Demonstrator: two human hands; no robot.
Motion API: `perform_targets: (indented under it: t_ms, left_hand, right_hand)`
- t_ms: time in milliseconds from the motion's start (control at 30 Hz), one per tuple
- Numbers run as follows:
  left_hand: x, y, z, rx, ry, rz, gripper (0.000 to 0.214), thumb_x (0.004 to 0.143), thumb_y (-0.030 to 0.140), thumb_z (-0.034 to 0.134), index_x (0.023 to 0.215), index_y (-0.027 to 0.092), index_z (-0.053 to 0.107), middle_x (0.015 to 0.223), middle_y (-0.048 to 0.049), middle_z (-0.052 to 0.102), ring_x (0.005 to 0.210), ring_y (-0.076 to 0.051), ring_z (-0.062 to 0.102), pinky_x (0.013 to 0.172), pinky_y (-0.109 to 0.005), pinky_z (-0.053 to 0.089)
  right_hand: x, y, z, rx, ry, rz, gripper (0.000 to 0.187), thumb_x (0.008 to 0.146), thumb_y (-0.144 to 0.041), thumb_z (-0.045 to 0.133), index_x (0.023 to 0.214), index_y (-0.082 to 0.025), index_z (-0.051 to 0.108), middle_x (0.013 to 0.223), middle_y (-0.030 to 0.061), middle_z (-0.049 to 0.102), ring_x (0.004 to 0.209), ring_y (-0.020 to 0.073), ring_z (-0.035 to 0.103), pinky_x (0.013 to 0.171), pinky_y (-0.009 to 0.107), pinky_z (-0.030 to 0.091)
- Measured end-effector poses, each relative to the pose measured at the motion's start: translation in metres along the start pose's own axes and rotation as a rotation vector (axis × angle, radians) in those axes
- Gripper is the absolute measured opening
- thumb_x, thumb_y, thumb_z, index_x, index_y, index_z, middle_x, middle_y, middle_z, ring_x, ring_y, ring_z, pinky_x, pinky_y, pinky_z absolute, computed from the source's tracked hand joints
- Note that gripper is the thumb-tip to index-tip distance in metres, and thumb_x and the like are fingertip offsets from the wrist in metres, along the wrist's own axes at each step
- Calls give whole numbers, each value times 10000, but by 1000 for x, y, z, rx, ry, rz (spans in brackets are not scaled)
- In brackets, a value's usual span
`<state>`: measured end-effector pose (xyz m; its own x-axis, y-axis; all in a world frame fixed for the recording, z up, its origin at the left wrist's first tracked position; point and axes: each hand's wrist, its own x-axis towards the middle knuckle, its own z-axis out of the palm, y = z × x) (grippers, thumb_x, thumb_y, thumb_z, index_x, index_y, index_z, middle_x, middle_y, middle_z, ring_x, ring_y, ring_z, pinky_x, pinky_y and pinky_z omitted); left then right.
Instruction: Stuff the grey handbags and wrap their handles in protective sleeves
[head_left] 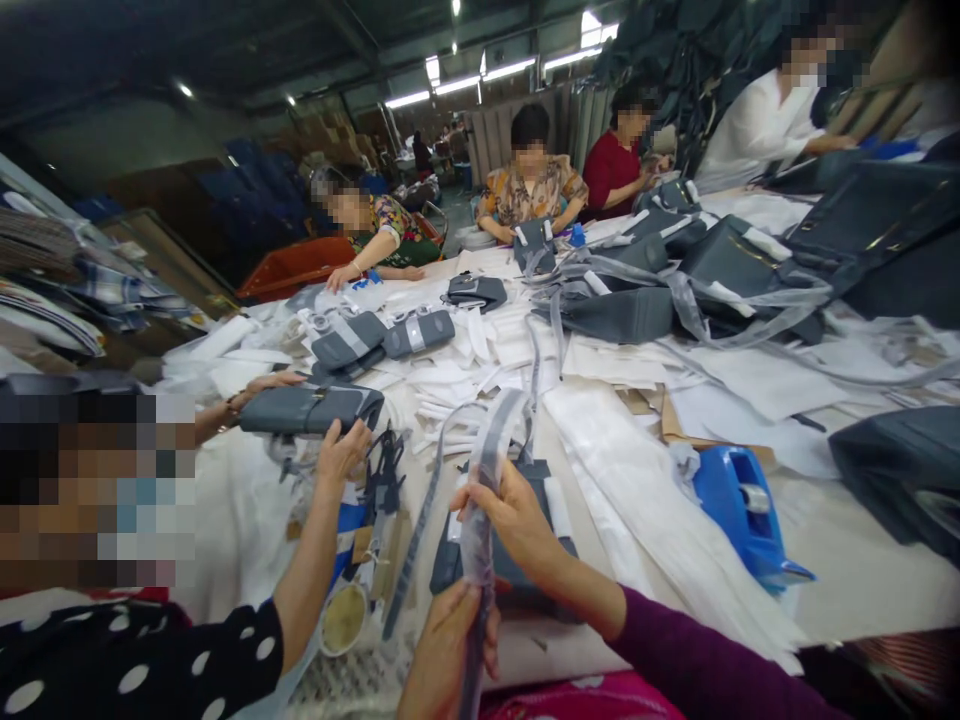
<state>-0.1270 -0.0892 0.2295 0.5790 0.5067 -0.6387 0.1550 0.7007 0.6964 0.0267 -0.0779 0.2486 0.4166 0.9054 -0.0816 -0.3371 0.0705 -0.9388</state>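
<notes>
My left hand and my right hand are both closed on a grey bag strap in a clear plastic sleeve. The strap runs upright between them and curves away over the table. My left hand grips it low, near my body. My right hand, in a purple sleeve, pinches it higher up. Under my hands lies a dark grey bag, partly hidden by them.
A blue tape dispenser stands to the right. A co-worker's hands on the left hold a grey bag. White paper sheets and several grey bags cover the table; other people sit at the far side.
</notes>
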Motion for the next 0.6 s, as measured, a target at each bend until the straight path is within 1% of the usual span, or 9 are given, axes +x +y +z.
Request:
perform_targets:
  t_ms: [67, 133, 167, 267, 367, 433, 500, 567, 600]
  left_hand:
    - [-9, -3, -5, -1, 41, 21, 301, 884, 372, 536, 1107, 172, 562, 1057, -70, 613, 892, -169, 603, 741, -355, 536]
    - [-16, -7, -7, -15, 95, 42, 345, 882, 372, 536, 1146, 149, 544, 1110, -82, 591, 934, -185, 596, 776, -385, 536]
    - [-18, -8, -6, -24, 121, 53, 354, 880, 374, 538, 1153, 147, 542, 1122, -85, 587, 947, -191, 593, 785, -394, 535]
    - [-24, -12, -3, -44, 170, 82, 289, 868, 353, 562, 1122, 215, 566, 1139, -73, 593, 1001, -208, 583, 800, -385, 531]
    - [-26, -13, -1, -43, 173, 100, 246, 872, 344, 559, 1097, 246, 577, 1132, -66, 599, 1002, -199, 582, 793, -364, 530]
    - [-23, -13, -2, -43, 176, 114, 272, 860, 391, 564, 1078, 229, 581, 1016, -60, 632, 879, -183, 611, 697, -329, 537]
    - [-18, -15, -3, -54, 187, 120, 338, 798, 475, 614, 1026, 226, 595, 786, -30, 635, 638, -155, 598, 518, -268, 488]
    - [-13, -19, -5, -63, 208, 113, 403, 705, 555, 668, 922, 220, 610, 595, 8, 565, 415, -101, 470, 372, -213, 349]
    - [-13, -21, -7, -47, 220, 107, 421, 668, 584, 682, 859, 215, 611, 542, 19, 528, 355, -76, 395, 339, -198, 281]
  right_hand:
    - [-5, 3, 8, 101, -76, 118, 290, 834, -422, 546, 960, -161, 551, 723, 26, 670, 611, 139, 581, 588, 252, 434]
    - [-8, 8, 14, 78, -91, 173, 320, 821, -455, 549, 889, -143, 577, 660, 25, 655, 555, 127, 550, 549, 238, 410]
    - [-10, 11, 17, 48, -84, 184, 324, 818, -463, 546, 840, -141, 579, 638, 23, 647, 528, 119, 530, 526, 232, 396]
    - [-17, 25, 25, -17, -76, 193, 301, 830, -444, 517, 746, -157, 550, 591, 8, 616, 481, 107, 492, 480, 221, 371]
    - [-28, 41, 31, -71, -94, 151, 228, 842, -392, 499, 776, -176, 526, 570, -15, 593, 475, 100, 483, 466, 207, 364]
    - [-37, 48, 34, -70, -133, 190, 209, 846, -393, 487, 818, -187, 511, 591, -24, 598, 450, 96, 483, 436, 200, 355]
    - [-46, 51, 35, -41, -179, 255, 239, 835, -428, 496, 827, -189, 506, 629, -19, 612, 424, 93, 487, 396, 195, 339]
    - [-51, 49, 34, 11, -221, 305, 306, 799, -489, 531, 825, -186, 506, 635, -13, 613, 406, 98, 488, 365, 195, 323]
    - [-52, 46, 33, 39, -236, 317, 346, 775, -522, 549, 815, -181, 510, 618, -10, 609, 403, 101, 489, 360, 195, 319]
